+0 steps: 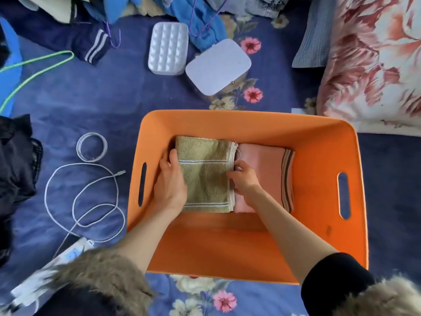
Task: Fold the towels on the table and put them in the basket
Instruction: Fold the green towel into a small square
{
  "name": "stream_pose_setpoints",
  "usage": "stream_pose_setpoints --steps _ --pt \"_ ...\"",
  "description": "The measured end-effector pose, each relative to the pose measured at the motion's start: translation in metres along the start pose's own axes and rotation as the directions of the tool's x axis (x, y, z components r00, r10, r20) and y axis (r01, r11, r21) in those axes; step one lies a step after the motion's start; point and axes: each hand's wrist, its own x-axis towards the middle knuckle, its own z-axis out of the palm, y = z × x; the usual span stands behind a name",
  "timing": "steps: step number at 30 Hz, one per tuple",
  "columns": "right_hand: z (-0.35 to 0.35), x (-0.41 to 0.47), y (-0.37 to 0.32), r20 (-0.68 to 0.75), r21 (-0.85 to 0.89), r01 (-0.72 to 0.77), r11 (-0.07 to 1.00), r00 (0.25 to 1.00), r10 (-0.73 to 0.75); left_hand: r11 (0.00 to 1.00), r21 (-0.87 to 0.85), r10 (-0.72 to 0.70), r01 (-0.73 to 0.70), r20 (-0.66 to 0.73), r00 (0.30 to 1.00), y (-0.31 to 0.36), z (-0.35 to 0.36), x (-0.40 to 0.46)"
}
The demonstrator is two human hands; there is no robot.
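I have both hands down inside the orange basket [319, 142], setting the folded green towel [205, 176] against its left side. My left hand [169, 181] grips the towel's left edge, thumb on top and fingers seemingly tucked beneath, though I cannot see them. My right hand [245, 179] pinches the towel's right edge, right at the seam where it touches the folded pink towel [268, 169] lying flat just beside it on the basket floor. Both towels sit toward the far half of the basket, the near half bare. I judge the green towel to be light, soft terry: it will sag and unfold if held by one corner, so the two opposite folded edges are the place to hold, layers pinched together. It is not slippery or fragile; the risk is only the fold springing open on release. Outside the basket, a white cable [82, 197] loops on the blue floral cloth [91, 99] to the left.
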Motion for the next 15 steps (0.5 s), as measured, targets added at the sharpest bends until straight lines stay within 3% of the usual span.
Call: stream_pose_setpoints --steps 2,4,5,7,9,11,13,15 --pt "0.003 -0.002 0.001 -0.042 -0.112 0.048 0.993 0.998 -0.053 0.998 0.053 0.041 -0.041 -0.01 0.999 -0.001 0.005 -0.002" --pt "0.004 -0.009 0.005 -0.106 -0.393 0.177 0.902 0.966 -0.236 0.981 0.145 0.131 -0.13 -0.002 0.991 -0.002 0.011 -0.007" --pt "0.005 -0.013 0.008 -0.094 -0.55 0.256 0.795 0.927 -0.363 0.959 0.206 0.192 -0.194 0.028 0.981 -0.003 0.014 -0.008" --pt "0.005 -0.021 0.015 0.078 -0.768 0.382 0.514 0.852 -0.517 0.883 0.349 0.282 -0.314 0.141 0.949 -0.007 0.02 -0.008" --pt "0.004 -0.02 0.022 0.33 -0.854 0.48 0.202 0.8 -0.502 0.802 0.461 0.29 -0.379 0.254 0.923 -0.011 0.021 0.001" --pt "-0.001 -0.011 0.029 0.464 -0.867 0.495 -0.051 0.767 -0.442 0.761 0.518 0.245 -0.389 0.326 0.913 -0.013 0.019 0.013" --pt "-0.007 0.003 0.031 0.483 -0.871 0.469 -0.147 0.765 -0.426 0.742 0.552 0.207 -0.381 0.352 0.913 -0.012 0.02 0.023" --pt "-0.012 0.017 0.029 0.463 -0.883 0.445 -0.148 0.779 -0.421 0.733 0.572 0.188 -0.367 0.349 0.918 -0.011 0.025 0.029"
